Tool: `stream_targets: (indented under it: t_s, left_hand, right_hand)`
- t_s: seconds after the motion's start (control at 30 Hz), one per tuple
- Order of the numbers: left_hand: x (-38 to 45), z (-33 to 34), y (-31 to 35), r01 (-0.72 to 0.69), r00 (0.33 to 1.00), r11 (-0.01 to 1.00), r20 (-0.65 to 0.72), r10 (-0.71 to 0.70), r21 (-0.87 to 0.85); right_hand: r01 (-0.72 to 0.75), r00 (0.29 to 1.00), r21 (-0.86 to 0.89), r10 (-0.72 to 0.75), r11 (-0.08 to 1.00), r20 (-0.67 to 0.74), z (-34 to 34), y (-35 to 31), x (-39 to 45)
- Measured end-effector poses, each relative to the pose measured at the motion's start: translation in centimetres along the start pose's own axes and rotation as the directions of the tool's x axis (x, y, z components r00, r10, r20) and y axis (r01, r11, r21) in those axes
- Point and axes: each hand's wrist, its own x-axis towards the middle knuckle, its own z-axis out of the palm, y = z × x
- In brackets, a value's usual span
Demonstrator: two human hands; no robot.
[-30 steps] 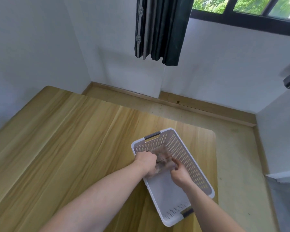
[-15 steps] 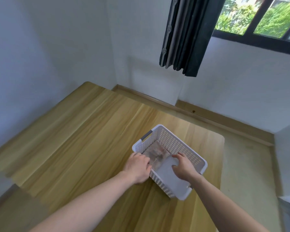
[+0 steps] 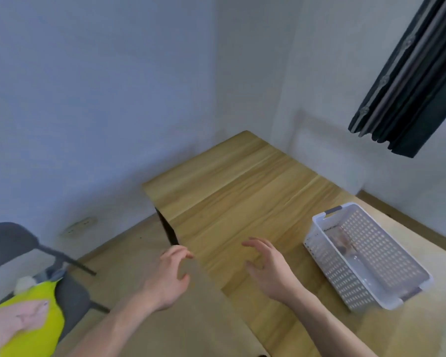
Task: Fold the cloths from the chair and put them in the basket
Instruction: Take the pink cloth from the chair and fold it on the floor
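Head view: cloths (image 3: 34, 315), yellow and pink, lie on the chair (image 3: 11, 243) at far left. The left hand (image 3: 166, 276) and right hand (image 3: 268, 269) hover empty, fingers loosely spread, over the tabletop (image 3: 237, 202). Right, the basket (image 3: 345, 282) holds a folded cloth (image 3: 345, 240).

Head-worn view, downward over table (image 3: 242, 202)
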Motion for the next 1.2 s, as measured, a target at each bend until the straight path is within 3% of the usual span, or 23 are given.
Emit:
stream_targets:
  t_s: [0.23,0.43,0.7,0.97,1.2]
  left_hand:
    - [-15.0,-6.9,-15.7,0.145,0.985,0.989,-0.094,-0.143,0.013]
    - [-23.5,-9.8,-26.0,0.310,0.936,0.949,-0.160,-0.314,-0.046]
    - [-27.0,-12.0,-37.8,0.495,0.848,0.851,-0.118,-0.517,-0.175]
    - [-30.1,-16.7,-47.7,0.648,0.744,0.747,-0.086,-0.663,-0.150]
    - [-29.5,-18.4,-55.0,0.652,0.755,0.746,0.028,-0.655,-0.134]
  right_hand:
    - [0.127,0.977,0.054,-0.134,0.990,0.166,15.2,-14.0,-2.7]
    - [0.173,0.934,0.048,-0.179,0.984,0.308,24.8,-21.9,-4.1]
    - [0.198,0.877,0.019,-0.186,0.980,0.443,36.1,-27.3,0.2]
    - [0.231,0.801,0.013,-0.198,0.973,0.565,46.6,-34.0,3.9]
    - [0.164,0.837,-0.009,-0.134,0.986,0.531,51.9,-37.6,5.2]
